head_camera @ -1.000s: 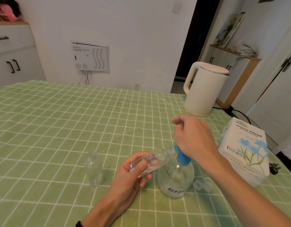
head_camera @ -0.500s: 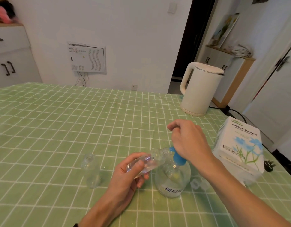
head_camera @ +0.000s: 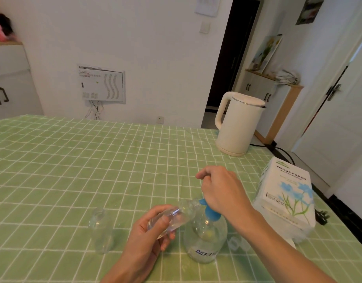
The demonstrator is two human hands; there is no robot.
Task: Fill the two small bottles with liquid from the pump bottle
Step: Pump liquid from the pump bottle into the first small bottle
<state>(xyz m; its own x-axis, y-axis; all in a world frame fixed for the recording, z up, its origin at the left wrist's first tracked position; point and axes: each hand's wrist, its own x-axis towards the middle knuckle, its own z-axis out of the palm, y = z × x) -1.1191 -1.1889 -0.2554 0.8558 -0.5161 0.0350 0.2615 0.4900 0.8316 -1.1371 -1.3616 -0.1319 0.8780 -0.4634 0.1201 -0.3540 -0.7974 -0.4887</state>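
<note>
Since the earlier frames little had moved: both hands kept their grips and only the view had shifted, the scene sitting slightly differently in the frame. The right hand (head_camera: 223, 190) was curled closed over the blue pump head of the pump bottle (head_camera: 205, 240), which stood on the green checked table (head_camera: 74, 170) toward the 6 o'clock edge. The left hand (head_camera: 147, 240) gripped a small bottle (head_camera: 172, 218), held tilted almost on its side, its mouth pointing toward 2 o'clock and touching the blue spout. Clear liquid showed inside this bottle, though how much I could not tell. The second small bottle (head_camera: 101, 231) stood upright on the table at 9 o'clock of the left hand, apart from it, uncapped as far as the blur allowed. A small clear cap (head_camera: 235, 243) lay just at 3 o'clock of the pump bottle. A tissue paper pack (head_camera: 286, 193) sat at 3 o'clock, and a white kettle (head_camera: 239, 123) at 1 o'clock.
</note>
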